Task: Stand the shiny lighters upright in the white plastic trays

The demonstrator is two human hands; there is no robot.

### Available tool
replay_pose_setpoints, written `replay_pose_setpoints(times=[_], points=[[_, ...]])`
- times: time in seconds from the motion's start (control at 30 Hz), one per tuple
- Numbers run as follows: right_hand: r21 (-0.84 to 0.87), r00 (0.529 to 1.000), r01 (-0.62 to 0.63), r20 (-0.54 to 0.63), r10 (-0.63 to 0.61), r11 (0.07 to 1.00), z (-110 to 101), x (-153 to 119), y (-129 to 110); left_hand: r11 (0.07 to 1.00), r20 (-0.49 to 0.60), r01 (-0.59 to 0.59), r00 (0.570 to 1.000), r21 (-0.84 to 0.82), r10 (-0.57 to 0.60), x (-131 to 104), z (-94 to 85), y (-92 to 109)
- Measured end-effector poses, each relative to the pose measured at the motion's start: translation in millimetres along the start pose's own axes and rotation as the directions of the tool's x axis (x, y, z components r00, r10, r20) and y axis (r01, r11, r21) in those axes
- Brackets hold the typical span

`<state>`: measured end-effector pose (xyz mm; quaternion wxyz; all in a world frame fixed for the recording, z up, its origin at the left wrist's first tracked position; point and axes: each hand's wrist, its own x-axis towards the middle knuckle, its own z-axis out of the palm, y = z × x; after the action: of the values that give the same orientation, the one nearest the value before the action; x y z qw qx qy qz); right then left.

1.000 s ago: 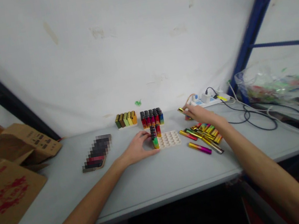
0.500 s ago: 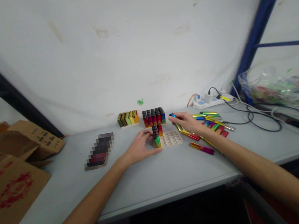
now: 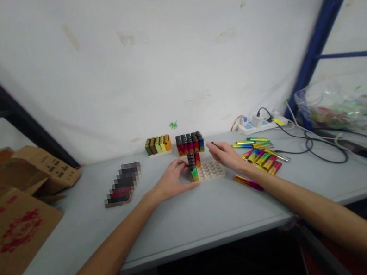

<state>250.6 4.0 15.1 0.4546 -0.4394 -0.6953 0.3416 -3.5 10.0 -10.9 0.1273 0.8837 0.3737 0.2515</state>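
A white tray with round holes [image 3: 213, 170] lies on the grey table [image 3: 189, 216]. Three coloured lighters [image 3: 193, 164] stand upright at its left end. My left hand [image 3: 173, 180] rests on the table against the tray's left side, next to those lighters. My right hand [image 3: 227, 155] hovers over the tray's right part and pinches one lighter [image 3: 213, 144], whose dark top shows at my fingertips. A loose pile of colourful lighters [image 3: 260, 153] lies just right of my right hand.
Two filled blocks of lighters, a green-yellow block [image 3: 158, 145] and a red-black block [image 3: 189, 142], stand by the wall. A power strip [image 3: 260, 122] with black cables sits at back right, a plastic bag [image 3: 347, 105] beyond. Cardboard boxes [image 3: 11, 199] lie on the left, a blurred dark packet [image 3: 123, 184] mid-left.
My right hand came from the lighter pile at the back right to above the tray, carrying one lighter. My left hand stayed by the tray.
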Motion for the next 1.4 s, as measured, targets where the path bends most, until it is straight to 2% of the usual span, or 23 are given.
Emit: replay_pose_setpoints(times=[0.13,0.27,0.37,0.53,0.73,0.83,1.0,1.23,1.3,1.4], points=[[-0.186,0.997,-0.014,-0.083,-0.001,0.982,2.5,0.9,6.0,1.000,0.000,-0.005,1.000,0.002,0.005,0.1,1.1,-2.4],[-0.230,0.995,0.023,-0.086,-0.044,0.973,3.7,-0.2,4.5,1.000,-0.011,-0.014,1.000,0.002,0.014,-0.1,2.2,-3.7],[-0.163,0.997,0.057,-0.041,-0.064,0.985,2.9,-1.7,-3.0,1.000,-0.012,-0.020,1.000,-0.004,0.020,-0.4,2.3,-4.1],[0.125,0.993,-0.105,0.072,0.096,0.987,1.7,-3.2,-9.1,1.000,-0.007,-0.025,1.000,-0.013,0.025,-0.7,1.8,-4.0],[0.152,0.989,-0.150,0.017,0.149,0.977,1.9,-1.4,-2.4,1.000,0.004,-0.003,1.000,-0.005,0.003,-0.2,1.3,-3.3],[0.181,0.976,-0.214,-0.001,0.218,0.960,1.2,0.2,-3.8,1.000,0.010,-0.014,1.000,0.006,0.014,0.0,1.2,-3.8],[0.164,0.965,-0.260,0.011,0.262,0.952,-0.4,0.6,-8.8,1.000,0.003,-0.022,1.000,0.017,0.022,-0.1,1.0,-4.2],[0.283,0.976,-0.217,0.077,0.203,0.934,1.9,-0.5,-5.6,1.000,0.003,-0.005,1.000,0.008,0.005,-0.1,1.7,-3.8],[0.290,0.989,-0.144,0.080,0.126,0.946,2.4,-0.5,-5.5,1.000,0.004,-0.007,1.000,0.002,0.007,-0.1,1.6,-3.6],[0.213,0.996,-0.008,0.088,-0.011,0.977,2.6,-0.4,-4.9,1.000,0.001,-0.013,1.000,0.000,0.013,-0.1,1.1,-2.8]])
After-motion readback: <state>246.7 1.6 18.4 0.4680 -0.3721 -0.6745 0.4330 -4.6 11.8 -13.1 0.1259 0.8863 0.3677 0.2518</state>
